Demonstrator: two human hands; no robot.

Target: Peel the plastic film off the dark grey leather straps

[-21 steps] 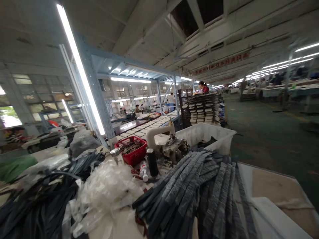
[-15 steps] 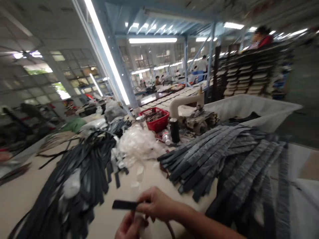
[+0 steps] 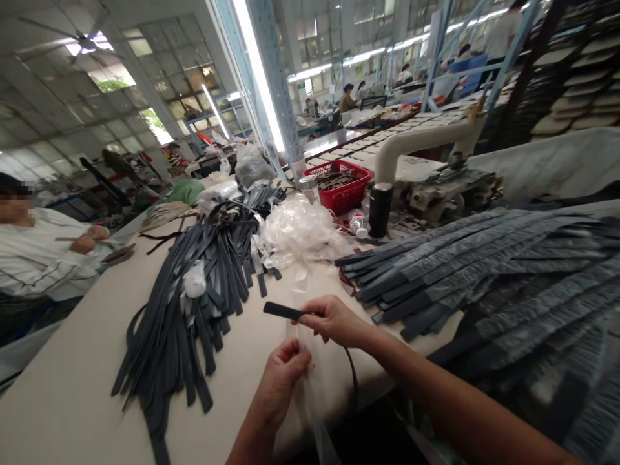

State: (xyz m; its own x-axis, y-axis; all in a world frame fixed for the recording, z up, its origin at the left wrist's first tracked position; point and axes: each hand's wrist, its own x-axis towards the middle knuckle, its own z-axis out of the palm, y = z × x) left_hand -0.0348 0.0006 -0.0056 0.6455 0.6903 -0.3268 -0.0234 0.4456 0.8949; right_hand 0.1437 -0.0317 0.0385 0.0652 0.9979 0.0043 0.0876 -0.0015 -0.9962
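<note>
Pinching a dark strap [image 3: 285, 312] at its end, the right hand [image 3: 334, 320] has risen above the bench [image 3: 72, 374]; the left hand [image 3: 283, 378] fingers close on clear wrap [image 3: 310, 381]. Strap pile [image 3: 194, 303] now lies nearer.

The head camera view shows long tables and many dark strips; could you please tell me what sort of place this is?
Most likely a factory floor for strap or belt work. Heaps of dark straps cover the worktable, a sewing machine stands behind them, and other workers sit at benches under long tube lights.
</note>
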